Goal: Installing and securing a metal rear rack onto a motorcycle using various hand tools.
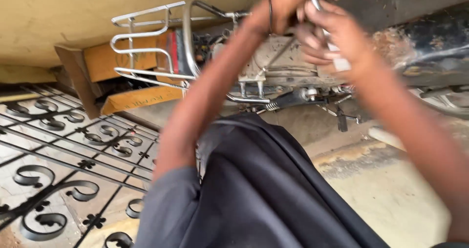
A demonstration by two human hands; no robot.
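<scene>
Nearest, a dark cloth [273, 189] is draped below the raised forearms. Above it, the right hand [332, 33] is curled round a slim metal part [316, 1]; the left hand [288, 4] is pressed beside it, its grasp hidden by blur. Beyond the grip, a motorcycle frame [278, 67] and chrome rear rack [151, 43] are seen.

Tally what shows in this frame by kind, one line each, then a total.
Hands: 2, the left hand and right hand, blurred, both on a small metal part
Metal parts held: 1
Motorcycles: 1, the motorcycle with a chrome rack
Cardboard boxes: 1, the box
Iron grilles: 1, the grille
Total: 6
</scene>
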